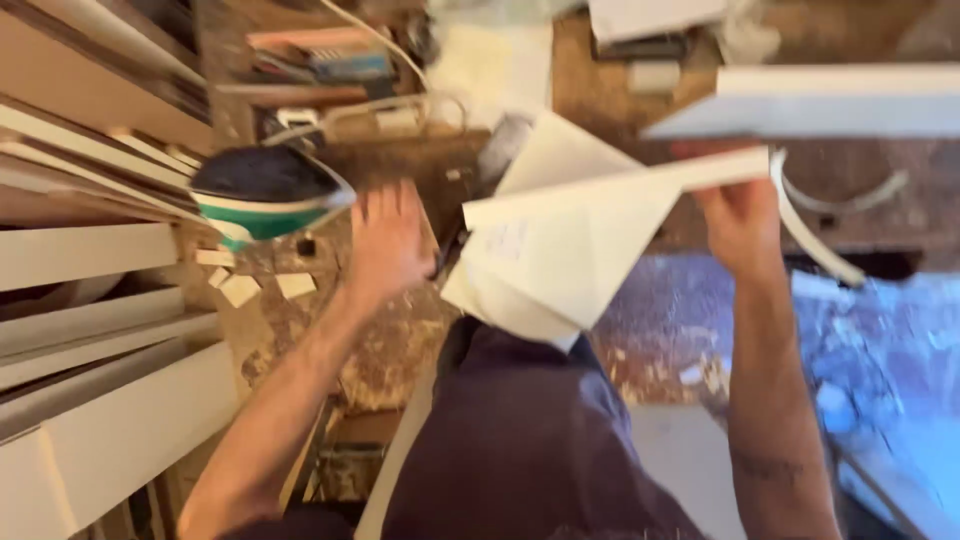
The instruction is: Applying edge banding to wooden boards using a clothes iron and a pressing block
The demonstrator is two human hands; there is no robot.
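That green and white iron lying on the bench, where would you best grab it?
Probably from above, by the dark upper part of the iron: its pointed tip faces right and its green and white base faces down. The left hand is nearest, just right of that tip.

Head view, steeply down, close.

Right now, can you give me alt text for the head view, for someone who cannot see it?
Blurred view down at a cluttered workbench: the right hand holds up a white board with pale edge strip curling off it, and the left hand, fingers spread, reaches towards a green and white clothes iron. White panels are stacked at the left, and folded white paper lies between the hands.
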